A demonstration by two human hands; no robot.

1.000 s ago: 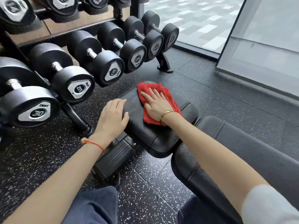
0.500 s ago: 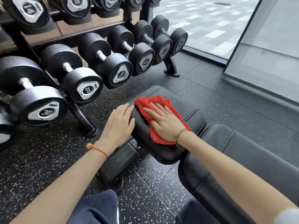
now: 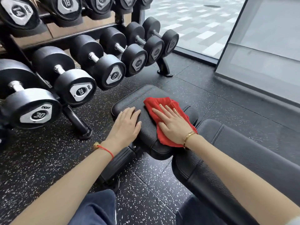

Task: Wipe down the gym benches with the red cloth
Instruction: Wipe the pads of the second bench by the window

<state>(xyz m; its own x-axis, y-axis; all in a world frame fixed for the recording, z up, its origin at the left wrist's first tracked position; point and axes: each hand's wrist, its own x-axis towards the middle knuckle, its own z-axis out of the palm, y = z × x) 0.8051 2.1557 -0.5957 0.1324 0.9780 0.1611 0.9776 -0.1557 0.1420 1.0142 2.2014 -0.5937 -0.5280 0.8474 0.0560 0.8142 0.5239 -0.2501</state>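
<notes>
A black padded gym bench lies across the floor: its small seat pad (image 3: pixel 139 96) is in the middle of the view and its long back pad (image 3: pixel 253 153) runs off to the lower right. The red cloth (image 3: pixel 159 103) lies spread on the seat pad. My right hand (image 3: pixel 172 122) presses flat on the cloth, fingers apart and stretched forward. My left hand (image 3: pixel 125 127) rests flat on the seat pad's left edge, fingers together, holding nothing.
A rack of black dumbbells (image 3: pixel 107 70) fills the left and top, its foot (image 3: pixel 81 127) close to the seat pad. The bench's ribbed foot bar (image 3: pixel 118 161) sits under my left wrist. A glass wall (image 3: pixel 263 51) stands at right. My knees (image 3: pixel 97 208) are at the bottom.
My right hand has slid the red cloth from the seat pad's left part toward its right side. My left hand has stayed on the pad's left edge, and the camera has tilted.
</notes>
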